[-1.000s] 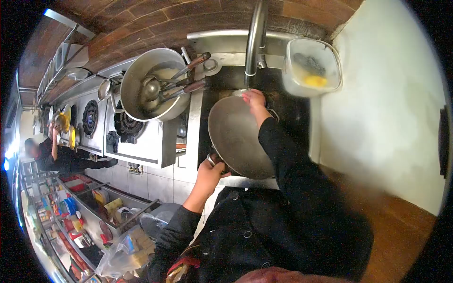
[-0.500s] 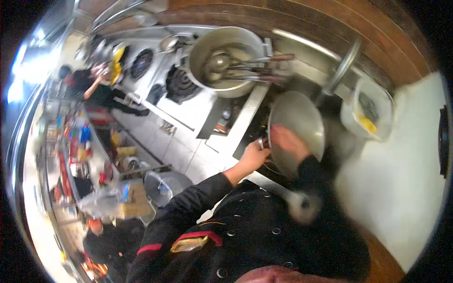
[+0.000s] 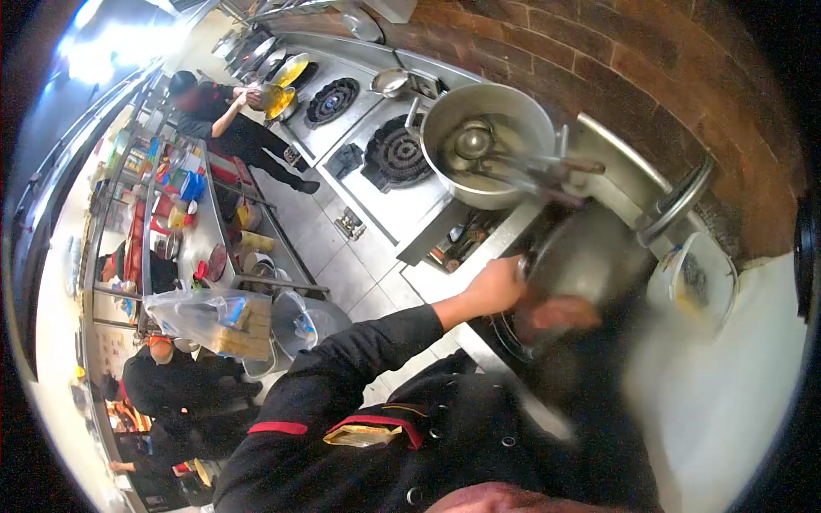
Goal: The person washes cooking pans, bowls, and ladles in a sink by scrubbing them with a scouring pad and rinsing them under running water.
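Note:
A wide metal pan (image 3: pixel 590 248) is tilted up on its side over the dark basin in front of me, blurred by motion. My left hand (image 3: pixel 498 286) is closed at the pan's left edge; whether it grips the rim or a handle I cannot tell. Against the lower part of the pan lies my right hand (image 3: pixel 560 316), smeared by motion, so its fingers do not show clearly. Just beyond the pan, a large pot (image 3: pixel 487 195) holds a ladle (image 3: pixel 473 141) and several other long-handled utensils in murky liquid.
A metal faucet (image 3: pixel 680 201) and a clear plastic tub (image 3: pixel 718 286) stand right of the pan. Stove burners (image 3: pixel 402 150) lie left of the pot. At the far stove a person (image 3: pixel 205 107) holds a pan with yellow food. Another person (image 3: pixel 175 385) is at lower left.
The view has swung, shifting the scene right and down. The pan has turned from showing its pale inside to a darker, more tipped position, with both hands still at it.

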Demonstrator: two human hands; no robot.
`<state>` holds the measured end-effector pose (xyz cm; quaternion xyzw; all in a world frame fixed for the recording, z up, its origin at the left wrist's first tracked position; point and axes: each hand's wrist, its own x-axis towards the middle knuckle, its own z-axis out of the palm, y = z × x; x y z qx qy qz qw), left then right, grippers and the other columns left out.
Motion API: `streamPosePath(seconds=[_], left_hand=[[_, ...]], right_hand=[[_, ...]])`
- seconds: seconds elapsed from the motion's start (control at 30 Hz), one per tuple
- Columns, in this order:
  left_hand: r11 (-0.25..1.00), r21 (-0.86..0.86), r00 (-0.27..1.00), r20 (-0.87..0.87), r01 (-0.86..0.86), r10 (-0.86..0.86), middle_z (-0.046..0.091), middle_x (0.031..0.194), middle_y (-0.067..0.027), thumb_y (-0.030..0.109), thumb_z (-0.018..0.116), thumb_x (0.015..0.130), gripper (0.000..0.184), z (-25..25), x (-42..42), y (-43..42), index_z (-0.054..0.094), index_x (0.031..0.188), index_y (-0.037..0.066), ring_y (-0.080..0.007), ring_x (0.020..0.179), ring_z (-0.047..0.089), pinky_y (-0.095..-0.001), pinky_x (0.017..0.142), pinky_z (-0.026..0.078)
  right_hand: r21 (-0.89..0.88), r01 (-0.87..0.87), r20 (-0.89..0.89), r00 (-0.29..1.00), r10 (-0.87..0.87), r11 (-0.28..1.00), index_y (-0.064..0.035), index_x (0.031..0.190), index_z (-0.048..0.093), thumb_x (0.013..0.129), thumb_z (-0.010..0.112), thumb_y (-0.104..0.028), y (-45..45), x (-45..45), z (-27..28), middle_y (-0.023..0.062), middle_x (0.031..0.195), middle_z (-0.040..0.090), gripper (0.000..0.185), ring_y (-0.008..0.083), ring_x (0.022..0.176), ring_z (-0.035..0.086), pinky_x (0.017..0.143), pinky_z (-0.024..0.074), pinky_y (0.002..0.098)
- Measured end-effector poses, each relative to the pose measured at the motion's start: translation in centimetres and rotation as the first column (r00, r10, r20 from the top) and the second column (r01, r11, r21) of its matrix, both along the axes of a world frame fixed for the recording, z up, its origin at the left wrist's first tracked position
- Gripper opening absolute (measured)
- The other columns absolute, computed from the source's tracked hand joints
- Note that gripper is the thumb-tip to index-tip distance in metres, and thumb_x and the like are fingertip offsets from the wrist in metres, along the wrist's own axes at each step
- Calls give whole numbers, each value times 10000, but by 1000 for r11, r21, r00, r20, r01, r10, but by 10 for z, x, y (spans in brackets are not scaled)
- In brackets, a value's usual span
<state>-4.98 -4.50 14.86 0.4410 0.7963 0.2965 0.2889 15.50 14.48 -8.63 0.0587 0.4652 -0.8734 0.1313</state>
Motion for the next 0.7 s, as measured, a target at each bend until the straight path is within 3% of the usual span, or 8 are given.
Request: streamPosePath(seconds=[0.07, 0.13, 0.17, 0.27, 0.33, 0.4, 0.6, 0.7], left_hand=[[1000, -29, 1000, -8, 3, -4, 641, 788, -273, 147, 619, 777, 214, 25, 0, 0, 599, 904, -25, -410, 776, 651, -467, 700, 503], [991, -92, 993, 74, 101, -94, 636, 801, -296, 167, 622, 769, 244, 31, 4, 5, 603, 906, -33, -431, 803, 648, -483, 730, 514], [989, -86, 992, -13, 123, -124, 631, 812, -313, 179, 613, 774, 260, 20, 9, 11, 602, 905, -45, -452, 834, 640, -501, 758, 518], [996, -63, 997, -43, 65, -67, 632, 827, -316, 185, 608, 775, 269, -13, 18, 24, 603, 904, -52, -463, 845, 636, -508, 771, 514], [998, -50, 1000, -10, 29, -29, 634, 845, -314, 189, 611, 771, 276, -9, 15, 23, 606, 910, -49, -470, 851, 631, -502, 776, 510], [999, -47, 1000, -24, 8, -9, 636, 856, -315, 191, 613, 768, 279, 0, 5, 18, 605, 909, -50, -469, 859, 629, -499, 775, 505], [986, -125, 991, -73, 107, -116, 636, 751, -293, 222, 627, 776, 297, 8, 22, 25, 603, 823, -71, -444, 745, 648, -485, 702, 507], [973, -211, 985, 163, 94, -60, 660, 790, -268, 206, 632, 817, 324, 9, 25, 37, 589, 847, -114, -331, 662, 698, -406, 626, 559]], right_hand=[[157, -216, -50, 973, 227, 964, 11, 1064, 626, 927, 522, -252, 44, 12, -21, 160, 1041, 668, 314, 270, 961, 659, 885, 534, 418], [305, 437, 301, 798, -522, 846, 8, 1087, 618, 931, 510, -268, 75, -15, -51, 150, 1058, 669, 335, 268, 985, 647, 902, 520, 419], [308, 437, 302, 798, -522, 845, 8, 1087, 618, 931, 510, -268, 66, -34, -26, 150, 1058, 669, 335, 268, 985, 647, 902, 520, 419], [-240, 741, 94, 661, -745, 627, -13, 1072, 633, 933, 507, -258, 16, -74, 51, 117, 1073, 674, 308, 251, 988, 639, 920, 503, 416], [223, 190, 16, 980, -198, 956, -63, 1050, 651, 939, 502, -229, -17, -52, 4, 128, 1071, 674, 249, 222, 964, 639, 875, 507, 404], [437, -142, 88, 989, 115, 888, -88, 1039, 660, 943, 499, -214, -15, -53, -27, 133, 1070, 675, 226, 207, 952, 639, 853, 509, 398], [253, 696, 103, 672, -734, 672, -52, 1038, 627, 958, 492, -309, 85, -57, -42, 78, 986, 662, 300, 213, 869, 638, 751, 516, 362], [-91, 420, 254, 887, -386, 903, -52, 951, 661, 909, 550, -246, 5, -78, 45, 99, 980, 671, 227, 259, 868, 646, 748, 516, 396]])
